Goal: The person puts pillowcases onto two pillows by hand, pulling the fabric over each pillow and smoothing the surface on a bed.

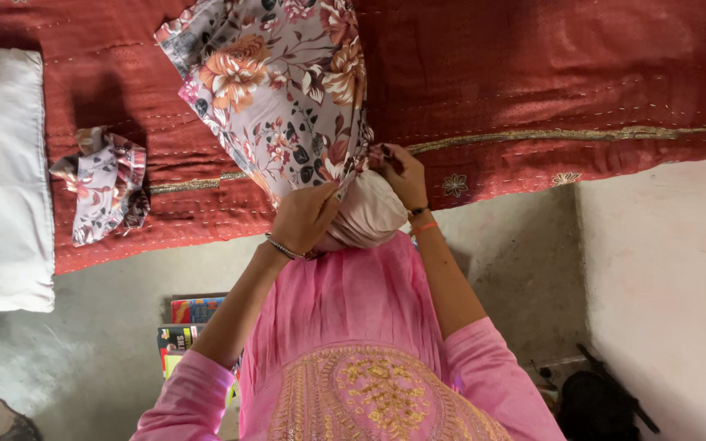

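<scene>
Nearest the camera, pink sleeves rose toward the bed. The left hand (302, 219) was closed on the lower edge of a floral cover (283, 98), fingers curled round the cloth against the pale pillow (365, 216). The right hand (404, 175) pinched the same edge on the other side, thumb and fingers shut on the fabric. The pillow's bare end poked out toward the person; the rest sat inside the cover. Its long axis ran away from the person, up over the red quilt (549, 90), tilted slightly left. Farther left on the quilt lay a second crumpled floral cover (104, 184), and beyond it a white pillow (2, 180).
</scene>
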